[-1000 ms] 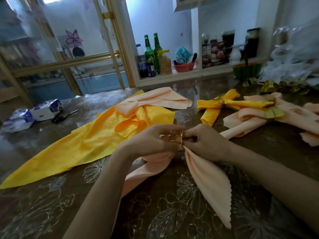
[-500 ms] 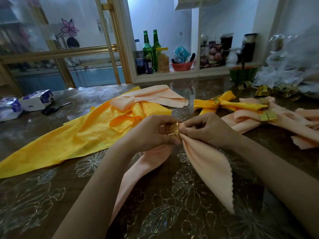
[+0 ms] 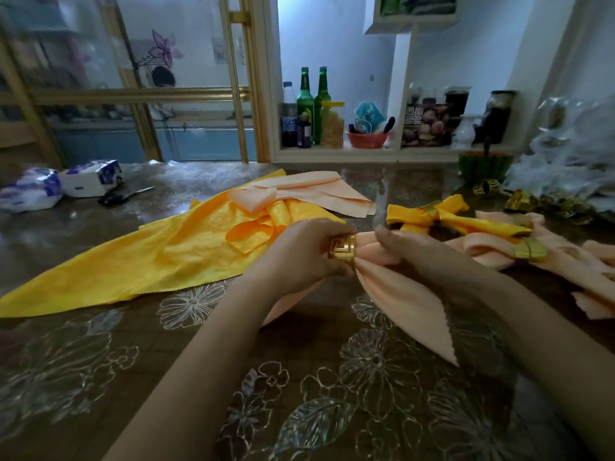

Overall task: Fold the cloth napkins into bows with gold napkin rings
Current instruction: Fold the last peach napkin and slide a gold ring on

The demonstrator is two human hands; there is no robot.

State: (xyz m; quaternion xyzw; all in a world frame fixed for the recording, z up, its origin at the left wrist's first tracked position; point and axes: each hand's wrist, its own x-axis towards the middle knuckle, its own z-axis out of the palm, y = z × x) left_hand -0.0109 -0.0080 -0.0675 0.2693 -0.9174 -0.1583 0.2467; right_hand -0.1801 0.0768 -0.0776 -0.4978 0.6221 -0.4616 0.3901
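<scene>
My left hand (image 3: 301, 252) grips a gold napkin ring (image 3: 342, 251) with a square cut-out pattern. A peach napkin (image 3: 402, 301) is threaded through the ring, and its pointed tail hangs down to the right over the table. My right hand (image 3: 411, 252) pinches the bunched peach cloth just right of the ring. A large yellow napkin (image 3: 159, 261) lies spread at the left, with a folded peach napkin (image 3: 309, 193) on its far end. A finished yellow bow (image 3: 449, 219) and a peach bow with a gold ring (image 3: 529, 251) lie at the right.
Loose gold rings (image 3: 519, 199) sit at the back right beside clear plastic bags (image 3: 572, 154) and a green pot (image 3: 484, 166). Scissors (image 3: 124, 196) and tissue packs (image 3: 91, 178) lie at the back left. Bottles (image 3: 304, 108) and jars stand on a shelf behind the table.
The ring has slid further along the peach napkin, so more bunched cloth shows on its right. My right hand has shifted right along the cloth. The view has tilted up a little.
</scene>
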